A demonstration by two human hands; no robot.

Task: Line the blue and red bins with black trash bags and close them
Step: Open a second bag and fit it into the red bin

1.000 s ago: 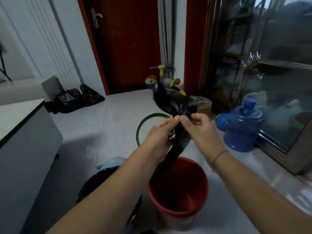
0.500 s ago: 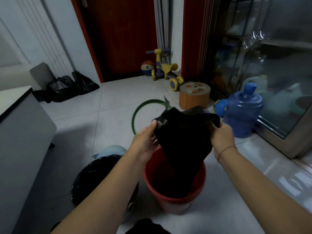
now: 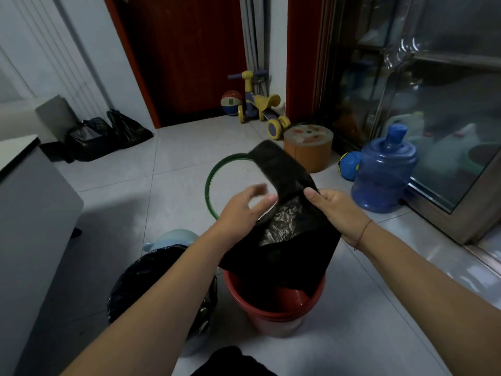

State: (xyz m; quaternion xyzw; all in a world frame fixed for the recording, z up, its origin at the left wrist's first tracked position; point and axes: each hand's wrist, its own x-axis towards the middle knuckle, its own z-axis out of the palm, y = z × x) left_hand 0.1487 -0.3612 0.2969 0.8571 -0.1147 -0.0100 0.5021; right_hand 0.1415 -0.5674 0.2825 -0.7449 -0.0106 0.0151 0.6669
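While the blue bin point(image 3: 173, 237) at the left already carries a black liner point(image 3: 162, 283), the red bin point(image 3: 273, 318) is not yet lined: the step in hand is judged to be opening the second bag point(image 3: 295, 234) over it.

The bag hangs above the red bin, its lower end dipping inside the rim. Its upper part is partly opened, and one flap arches up and away from the person.

The right hand point(image 3: 339, 210) pinches the bag's upper edge between thumb and fingers. The left hand point(image 3: 244, 213) is blurred by motion at the bag's left side. Its fingers look loosely spread, but whether it holds any plastic cannot be told.

The next move, as judged, calls for both hands on opposite sides of the mouth, spreading it wide, pushing the body down into the red bin and folding the edge over the rim. The thin film may cling shut or slip back inside.

Against the frame half a second earlier, the bag's mouth is no longer stretched taut between two gripping hands. The left hand has shifted and the flap has risen. A second ago the bag was a narrow twisted strip pinched by both hands.
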